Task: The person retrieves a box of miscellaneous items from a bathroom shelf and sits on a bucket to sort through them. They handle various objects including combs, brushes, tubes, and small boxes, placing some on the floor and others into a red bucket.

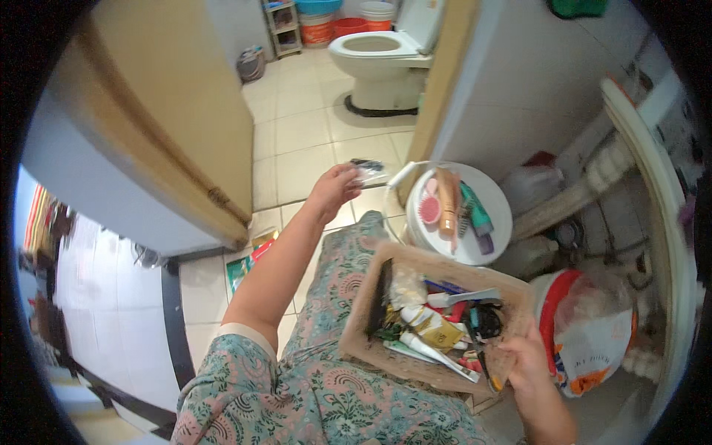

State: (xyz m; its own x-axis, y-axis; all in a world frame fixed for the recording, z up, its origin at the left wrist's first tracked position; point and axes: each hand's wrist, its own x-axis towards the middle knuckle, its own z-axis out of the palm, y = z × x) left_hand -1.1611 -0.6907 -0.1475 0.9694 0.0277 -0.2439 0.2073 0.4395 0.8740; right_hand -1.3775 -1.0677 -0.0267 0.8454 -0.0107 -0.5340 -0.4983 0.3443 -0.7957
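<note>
My left hand (337, 191) reaches out over the floor, its fingers pinched on a small clear plastic packet (371, 172) with something dark in it. On my lap rests a grubby translucent plastic bin (363, 326). My right hand (523, 356) grips the bin at its right side. Inside lie tubes, among them a white and gold tube (434, 326), a white toothbrush-like handle (467, 297), a crumpled clear bag (406, 288) and a black coiled item (486, 319). Blur hides what several smaller pieces are.
A white lidded bucket (489, 193) holds a pink round brush (429, 209), a tan tube (447, 200) and a green tube (476, 208). Right of me stand a bagged red-rimmed bucket (560, 297) and a pipe (571, 200). Ahead are a doorway, a door (163, 96) and a toilet (378, 63).
</note>
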